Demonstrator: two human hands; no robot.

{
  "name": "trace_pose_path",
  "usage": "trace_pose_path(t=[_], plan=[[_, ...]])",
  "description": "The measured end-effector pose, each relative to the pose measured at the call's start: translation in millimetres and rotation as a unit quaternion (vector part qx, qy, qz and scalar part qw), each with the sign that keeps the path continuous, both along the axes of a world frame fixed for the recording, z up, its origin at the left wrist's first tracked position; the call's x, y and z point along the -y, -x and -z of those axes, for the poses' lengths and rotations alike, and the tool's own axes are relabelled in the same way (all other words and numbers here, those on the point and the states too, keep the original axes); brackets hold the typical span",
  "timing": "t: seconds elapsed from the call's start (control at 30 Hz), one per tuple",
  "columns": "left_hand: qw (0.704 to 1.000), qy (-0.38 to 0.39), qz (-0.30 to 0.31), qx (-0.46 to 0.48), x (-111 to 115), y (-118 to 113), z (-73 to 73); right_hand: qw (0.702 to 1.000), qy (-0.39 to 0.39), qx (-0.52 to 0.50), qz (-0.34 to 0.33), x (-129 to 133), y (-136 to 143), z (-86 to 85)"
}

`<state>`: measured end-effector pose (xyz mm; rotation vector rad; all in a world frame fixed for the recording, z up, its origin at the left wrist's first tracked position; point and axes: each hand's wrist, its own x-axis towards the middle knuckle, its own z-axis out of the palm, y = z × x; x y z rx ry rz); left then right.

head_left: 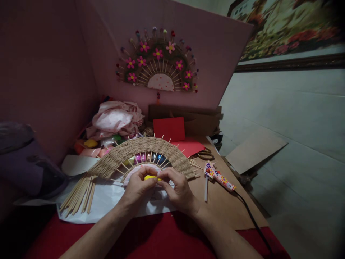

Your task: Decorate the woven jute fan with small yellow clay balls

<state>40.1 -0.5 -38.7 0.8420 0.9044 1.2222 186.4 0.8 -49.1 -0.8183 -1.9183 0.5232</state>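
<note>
Room light: dim, uneven, source out of view.
Tiled wall (272, 115): pale grey, darkening at far right.
Table (172, 235): near-left corner almost black; soft shadows on red near the front edge, below the left hand (140, 183) and right hand (179, 189).
Coloured balls (142, 157): small glints.
Purple container (27, 162): murky, perhaps slightly out of focus.
Framed picture (293, 32): tilted, stretched by wide-angle distortion.

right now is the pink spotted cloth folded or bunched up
Bunched up: the cloth lies in a loose, wrinkled heap behind the woven fan, with no squared edges or flat layers showing.
</note>
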Motion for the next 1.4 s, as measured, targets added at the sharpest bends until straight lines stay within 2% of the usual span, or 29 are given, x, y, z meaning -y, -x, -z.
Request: trace_pose_path(t=[0.1, 0.3, 0.37, 0.53, 0.77, 0.87, 1.0, 1.1, 1.23, 1.4], plan=[[0.999, 0.022, -0.011, 0.027, 0.9, 0.8, -2.4, 0.999, 0.022, -0.033, 0.003, 0.7, 0.8, -1.3], [0.994, 0.052, -0.073, 0.066, -1.2, 5.6, -6.6, 0.984, 0.110, -0.141, -0.002, -1.2, 0.8, 2.1], [0.994, 0.043, -0.067, 0.072, -2.2, 5.8, -5.7, 0.981, 0.125, -0.150, -0.007, -2.4, 0.4, 4.0], [0.996, 0.017, -0.025, 0.080, 0.3, 1.1, -4.2, 0.987, 0.094, -0.130, 0.022, -5.5, -0.1, 7.3], [0.999, -0.010, 0.017, -0.049, 1.3, 0.8, 0.0, 0.977, 0.139, -0.161, 0.006, -5.2, 1.1, 9.9], [0.995, -0.042, 0.036, -0.086, 0.6, 3.0, -0.1, 0.984, 0.108, -0.140, -0.001, -5.0, 0.1, 6.9], [0.985, -0.097, 0.020, -0.142, 2.5, 3.9, -7.6, 0.996, 0.026, -0.086, -0.003, -4.0, -1.1, 1.1], [0.982, -0.107, 0.023, -0.156, 3.8, 3.8, -10.3, 0.998, 0.001, -0.056, 0.002, -2.2, -0.7, -1.0], [0.993, -0.051, 0.044, -0.096, 0.5, 4.3, -2.3, 0.995, 0.023, -0.098, 0.020, -1.2, 0.1, -0.3], [0.999, 0.029, 0.021, 0.006, -5.7, 4.0, 5.8, 0.979, 0.106, -0.170, 0.034, -2.6, 0.0, 1.7]])
